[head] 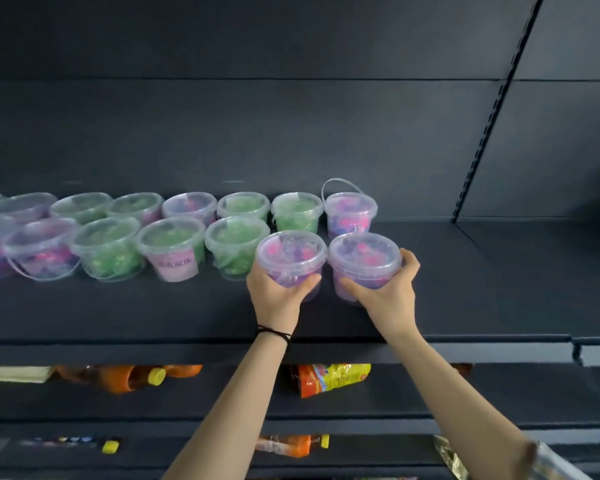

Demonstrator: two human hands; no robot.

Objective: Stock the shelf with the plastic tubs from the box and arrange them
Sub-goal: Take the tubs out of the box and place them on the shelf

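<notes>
Head view: a dark shelf (pixel 465 289) carries fifteen clear plastic tubs with lids, set in two rows that run from the left edge of the view towards the middle. The back row (pixel 189 206) counts eight tubs standing side by side. The leftmost is partly cut off by the frame, and the rightmost, a pink and purple tub (pixel 350 211), has its thin handle raised. The front row (pixel 172 249) counts five tubs standing free, the leftmost again cut off at the edge, and two more at its right end that are in the person's hands. Some tubs hold green contents and others pink and purple, and one green tub in front bears a pink label. The left grip (pixel 281 292), a bare hand, is curled round the lower wall of the left held tub (pixel 291 258), with the thumb on its right side. This tub sits just beside the last free green tub. The right grip (pixel 388 289) is wrapped round the right held tub (pixel 364 263), thumb in front and fingers round the far right side. The two held tubs are close together, both upright, and low over the shelf in front of the tub with the raised handle. Whether their bases touch the shelf cannot be told. A black band (pixel 274 332) circles the left wrist. On the shelf below lie orange bottles (pixel 129 375), one yellow cap showing, and one orange and yellow bag (pixel 329 377). Lower still lies another orange bottle (pixel 291 445).
</notes>
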